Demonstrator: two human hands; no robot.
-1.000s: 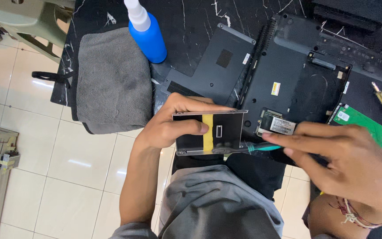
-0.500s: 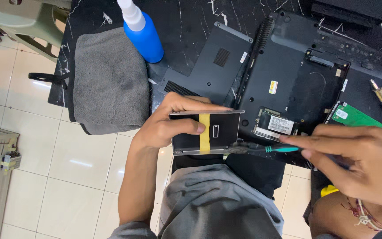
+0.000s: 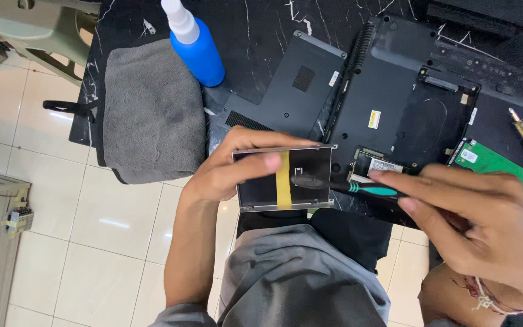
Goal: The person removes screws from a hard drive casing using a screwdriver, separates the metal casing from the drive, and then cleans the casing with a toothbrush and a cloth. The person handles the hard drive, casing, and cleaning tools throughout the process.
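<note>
- Left hand (image 3: pixel 228 172) grips one black drive caddy (image 3: pixel 286 178) flat, just over the table's (image 3: pixel 255 42) near edge.
- Right hand (image 3: pixel 485 233) pinches one teal-handled screwdriver (image 3: pixel 358 188), tip touching the caddy.
- One opened laptop (image 3: pixel 407 109), one blue bottle (image 3: pixel 198 51), one grey cloth (image 3: pixel 152 112).

A small yellow and white rectangular label (image 3: pixel 374 118) sits near the middle of the opened laptop base (image 3: pixel 394 91). A white label (image 3: pixel 386 165) lies in the slot by the base's near edge. Another small white label (image 3: pixel 468 155) marks the green circuit board (image 3: pixel 497 166) at the desk's right side.
</note>
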